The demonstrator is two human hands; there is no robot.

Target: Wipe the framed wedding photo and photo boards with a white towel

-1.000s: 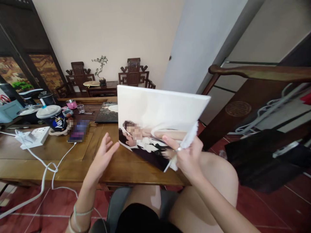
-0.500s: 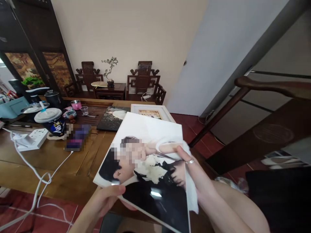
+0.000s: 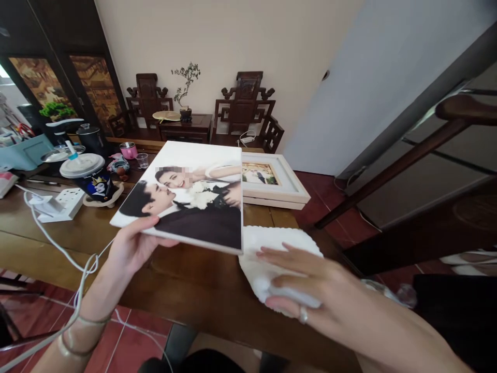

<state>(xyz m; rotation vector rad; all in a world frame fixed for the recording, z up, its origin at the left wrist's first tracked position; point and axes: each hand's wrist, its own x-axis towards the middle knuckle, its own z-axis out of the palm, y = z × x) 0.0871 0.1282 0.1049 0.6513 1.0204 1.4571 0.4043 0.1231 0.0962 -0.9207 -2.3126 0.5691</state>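
My left hand (image 3: pixel 142 243) grips the lower left edge of a glossy photo panel (image 3: pixel 202 217), thumb on top and fingers beneath. The panel is raised and tilted above the table, and its print shows two people with white flowers. Palm down, my right hand (image 3: pixel 306 274) lies over a white cloth (image 3: pixel 279 238) on the table, with its fingers stretched and apart. A ring sits on its thumb. Part of the cloth is hidden under the hand, right of the panel.
Behind the panel's right side lies a white picture frame (image 3: pixel 295 189). On the left stand a lidded cup (image 3: pixel 91 176), a power strip (image 3: pixel 64 204) with white cables, a pink mug (image 3: pixel 128 150) and a blue bin (image 3: pixel 27 153). A wooden chair (image 3: pixel 411 207) stands at right.
My right hand has left the photo panel and come down on the table with the white cloth. My left hand keeps the panel, now farther left and higher in view. The view has shifted.
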